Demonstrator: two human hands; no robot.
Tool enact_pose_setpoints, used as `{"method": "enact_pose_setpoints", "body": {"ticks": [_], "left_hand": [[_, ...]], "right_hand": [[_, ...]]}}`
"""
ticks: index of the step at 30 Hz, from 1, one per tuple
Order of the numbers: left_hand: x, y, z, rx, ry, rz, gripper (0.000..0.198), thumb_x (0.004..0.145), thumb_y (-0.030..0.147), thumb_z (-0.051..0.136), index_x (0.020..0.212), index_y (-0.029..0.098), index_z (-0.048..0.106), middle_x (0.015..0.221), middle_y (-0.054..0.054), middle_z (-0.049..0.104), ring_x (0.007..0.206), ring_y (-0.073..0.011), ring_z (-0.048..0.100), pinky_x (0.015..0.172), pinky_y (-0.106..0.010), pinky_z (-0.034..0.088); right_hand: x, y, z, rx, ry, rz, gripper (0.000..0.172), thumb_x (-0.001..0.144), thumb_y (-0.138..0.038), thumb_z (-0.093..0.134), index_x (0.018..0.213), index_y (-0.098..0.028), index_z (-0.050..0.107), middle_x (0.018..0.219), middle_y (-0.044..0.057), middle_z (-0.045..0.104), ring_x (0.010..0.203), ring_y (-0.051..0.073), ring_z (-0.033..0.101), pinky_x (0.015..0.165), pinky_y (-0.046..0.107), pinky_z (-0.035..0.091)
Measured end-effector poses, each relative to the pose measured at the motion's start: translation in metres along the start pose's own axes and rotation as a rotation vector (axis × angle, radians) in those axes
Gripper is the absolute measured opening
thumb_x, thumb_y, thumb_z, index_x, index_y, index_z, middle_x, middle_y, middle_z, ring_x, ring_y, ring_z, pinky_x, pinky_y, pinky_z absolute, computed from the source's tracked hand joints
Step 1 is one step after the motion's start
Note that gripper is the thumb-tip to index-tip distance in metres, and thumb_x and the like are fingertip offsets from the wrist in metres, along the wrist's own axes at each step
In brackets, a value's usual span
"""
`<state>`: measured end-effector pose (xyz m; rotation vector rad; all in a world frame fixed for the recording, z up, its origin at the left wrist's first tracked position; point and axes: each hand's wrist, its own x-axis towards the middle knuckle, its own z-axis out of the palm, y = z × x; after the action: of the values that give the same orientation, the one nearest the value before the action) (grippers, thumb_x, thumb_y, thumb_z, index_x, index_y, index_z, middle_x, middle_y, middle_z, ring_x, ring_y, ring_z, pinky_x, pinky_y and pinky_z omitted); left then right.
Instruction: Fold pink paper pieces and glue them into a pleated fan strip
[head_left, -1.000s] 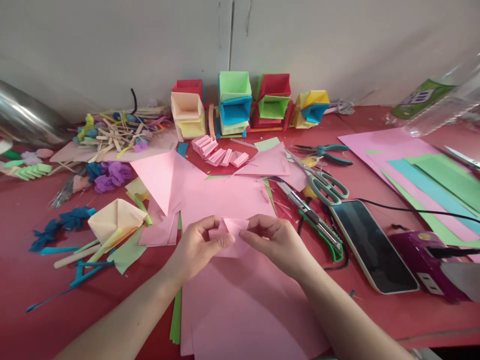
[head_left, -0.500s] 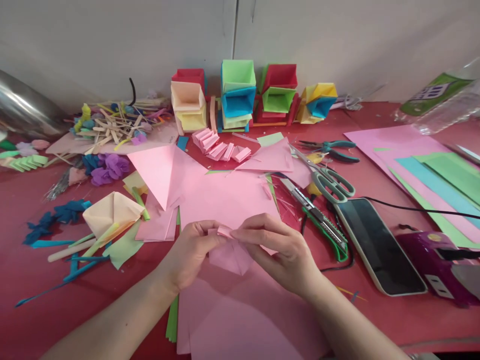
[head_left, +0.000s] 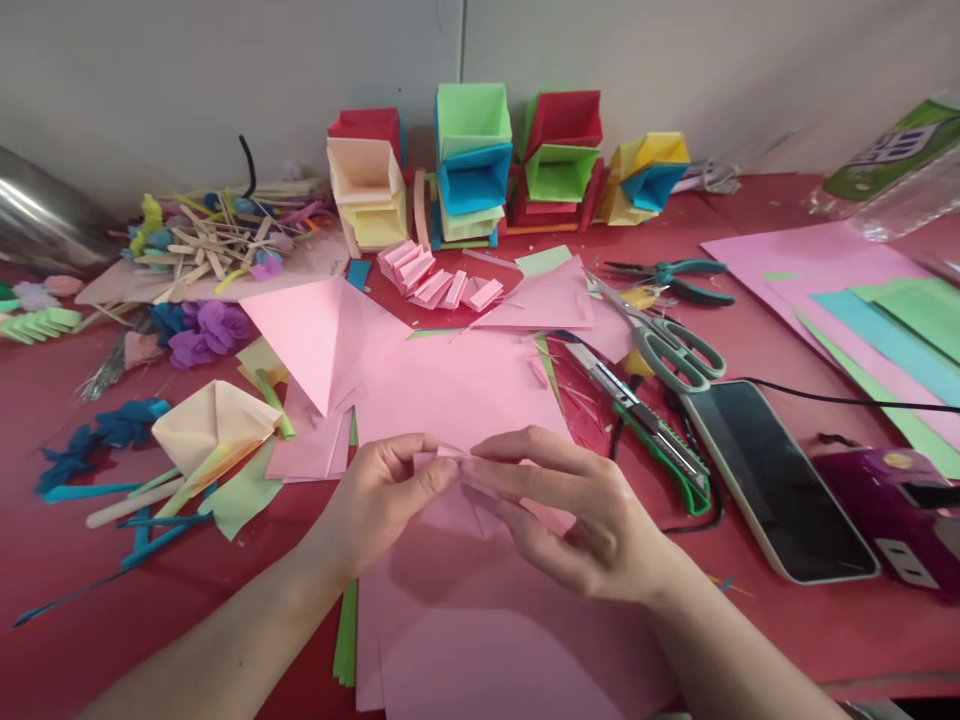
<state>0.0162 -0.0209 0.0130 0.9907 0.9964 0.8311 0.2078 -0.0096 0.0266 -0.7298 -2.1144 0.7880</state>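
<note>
Between both hands is a small piece of folded pink paper (head_left: 442, 512), held above larger pink sheets (head_left: 517, 640). My left hand (head_left: 386, 495) pinches its upper edge, the thumb lying on top. The fingertips of my right hand (head_left: 574, 505) press on the same paper from the other side, and its lower fingers are bent beside it. Part of the paper is hidden behind the fingers. Beyond the hands, a chain of pleated pink strips (head_left: 439, 280) lies on the red table (head_left: 795, 640). A folded pink triangle (head_left: 304, 330) rests to the left.
Folded paper boxes (head_left: 472, 180) stand along the wall. To the right are scissors (head_left: 686, 355), a green cutter (head_left: 649, 440), pliers (head_left: 679, 280), a phone (head_left: 784, 490) and a purple tool (head_left: 877, 490). On the left lie a cream paper box (head_left: 214, 425), purple flowers (head_left: 210, 335) and wooden sticks (head_left: 214, 245).
My left thumb has moved onto the pink paper's top edge, near the right fingertips. My right hand has spread its lower fingers a little. The view has shifted slightly.
</note>
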Motion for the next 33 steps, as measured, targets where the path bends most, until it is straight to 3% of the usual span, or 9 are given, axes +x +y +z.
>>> {"method": "enact_pose_setpoints", "body": {"ticks": [5,10,20,25,29,33], "left_hand": [[-0.005,0.004,0.001,0.180,0.065,0.130,0.017,0.083,0.029,0.058,0.094,0.023,0.069,0.079,0.000,0.068,0.076,-0.0134,0.061,0.072,-0.025,0.049],[-0.004,0.005,0.001,0.311,0.055,0.253,0.010,0.080,0.024,0.062,0.088,0.023,0.068,0.083,0.000,0.062,0.081,-0.0119,0.057,0.071,-0.021,0.047],[-0.008,0.006,0.006,0.536,0.081,0.410,0.011,0.082,0.017,0.060,0.080,0.023,0.068,0.072,0.003,0.060,0.067,-0.0082,0.055,0.060,-0.020,0.042],[-0.010,0.008,0.006,0.497,0.012,0.399,0.014,0.083,0.015,0.058,0.073,0.021,0.066,0.066,0.003,0.057,0.062,-0.0075,0.052,0.056,-0.020,0.039],[-0.011,0.008,0.005,0.520,0.024,0.398,0.014,0.083,0.014,0.057,0.073,0.020,0.065,0.066,0.003,0.057,0.063,-0.0077,0.052,0.058,-0.021,0.039],[-0.011,0.008,0.006,0.515,0.042,0.391,0.015,0.084,0.015,0.056,0.071,0.020,0.063,0.066,0.003,0.056,0.063,-0.0079,0.052,0.058,-0.020,0.039]], "right_hand": [[0.002,-0.002,0.003,0.117,0.134,0.214,0.015,0.080,-0.019,0.061,0.094,-0.017,0.066,0.081,0.005,0.068,0.071,0.013,0.064,0.064,0.024,0.053],[0.003,-0.003,0.006,0.150,0.141,0.306,0.012,0.078,-0.013,0.060,0.085,-0.017,0.069,0.077,0.003,0.069,0.069,0.012,0.064,0.064,0.024,0.052],[0.003,-0.007,0.005,0.168,0.049,0.412,0.009,0.080,-0.020,0.062,0.076,-0.016,0.069,0.071,0.003,0.066,0.064,0.012,0.061,0.060,0.023,0.049],[0.001,-0.010,0.003,0.215,-0.046,0.426,0.015,0.084,-0.019,0.056,0.075,-0.016,0.068,0.071,0.003,0.067,0.063,0.012,0.061,0.058,0.022,0.048],[0.002,-0.011,0.002,0.179,-0.076,0.479,0.015,0.084,-0.017,0.056,0.076,-0.016,0.068,0.073,0.003,0.067,0.065,0.012,0.061,0.061,0.022,0.048],[0.002,-0.011,0.000,0.163,-0.094,0.441,0.018,0.086,-0.013,0.050,0.079,-0.016,0.066,0.078,0.004,0.066,0.070,0.011,0.061,0.065,0.021,0.046]]}}
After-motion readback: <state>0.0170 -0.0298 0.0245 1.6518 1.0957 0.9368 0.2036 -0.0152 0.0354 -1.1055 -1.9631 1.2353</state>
